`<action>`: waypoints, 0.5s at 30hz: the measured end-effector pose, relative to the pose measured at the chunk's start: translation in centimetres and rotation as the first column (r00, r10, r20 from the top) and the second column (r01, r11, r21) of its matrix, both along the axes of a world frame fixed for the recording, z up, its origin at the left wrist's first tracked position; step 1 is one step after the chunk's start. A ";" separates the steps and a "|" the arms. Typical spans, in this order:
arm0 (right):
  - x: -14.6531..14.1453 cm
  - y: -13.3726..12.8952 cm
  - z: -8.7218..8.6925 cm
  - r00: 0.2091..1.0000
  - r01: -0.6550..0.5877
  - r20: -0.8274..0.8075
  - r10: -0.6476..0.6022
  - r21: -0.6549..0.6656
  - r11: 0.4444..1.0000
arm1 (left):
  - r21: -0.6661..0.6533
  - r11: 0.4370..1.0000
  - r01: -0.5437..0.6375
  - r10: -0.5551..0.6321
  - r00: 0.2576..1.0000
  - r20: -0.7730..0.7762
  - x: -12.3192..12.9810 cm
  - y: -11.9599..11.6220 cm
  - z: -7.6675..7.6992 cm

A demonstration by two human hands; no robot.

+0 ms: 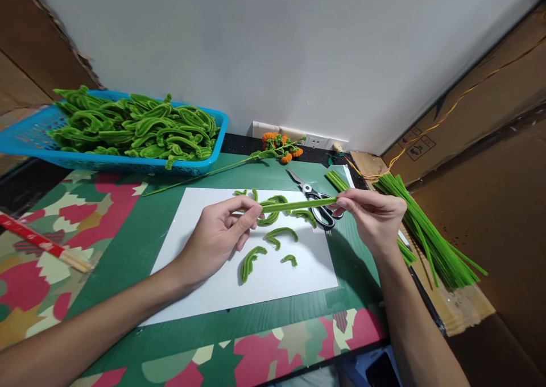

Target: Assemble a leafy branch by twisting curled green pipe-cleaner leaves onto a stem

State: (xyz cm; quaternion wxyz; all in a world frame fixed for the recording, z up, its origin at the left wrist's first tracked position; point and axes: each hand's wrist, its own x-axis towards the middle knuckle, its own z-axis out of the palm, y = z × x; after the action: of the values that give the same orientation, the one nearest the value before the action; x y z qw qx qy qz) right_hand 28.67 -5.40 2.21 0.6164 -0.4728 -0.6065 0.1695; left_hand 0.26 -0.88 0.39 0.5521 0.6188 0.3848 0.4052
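Note:
Stretched level between my two hands is a green fuzzy stem (298, 204). My left hand (226, 225) pinches its left end between thumb and fingers, and my right hand (369, 211) pinches its right end. Below it, several curved green fuzzy pieces (252, 262) lie on a white sheet of paper (191, 273). Scissors with black handles (318, 196) rest partly open at the sheet's upper right, close to my right hand. A bundle of green stems (336, 179) lies partly hidden behind my right hand.
A blue basket (219, 142) heaped with green fuzzy pieces (140, 125) stands at the back left. An orange flower stem (273, 153) lies near the wall sockets (318, 142). Long green stems (430, 233) lie on cardboard at right; a red chopstick packet (32, 234) is at left.

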 end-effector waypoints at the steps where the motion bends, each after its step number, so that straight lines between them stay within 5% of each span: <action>1: 0.0 0.0 0.0 1.000 -0.012 -0.005 0.012 0.003 1.000 | 0.004 1.000 -0.003 0.003 1.000 0.001 0.0 0.0 0.0; 9: -0.1 0.0 -0.1 0.998 -0.067 0.008 0.068 -0.126 0.990 | 0.027 0.998 -0.051 0.051 0.999 -0.005 -0.2 0.3 -0.5; 15: -0.8 -0.2 0.4 0.951 -0.075 0.290 0.105 -0.113 0.991 | 0.060 0.997 -0.049 0.050 0.999 -0.013 -0.1 -0.1 -0.2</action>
State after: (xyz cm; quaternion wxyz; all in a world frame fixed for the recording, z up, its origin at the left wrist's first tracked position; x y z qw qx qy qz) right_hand 27.87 -5.55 2.63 0.4861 -0.4949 -0.7033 0.1552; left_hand 0.17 -0.96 0.19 0.5203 0.6283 0.3917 0.4256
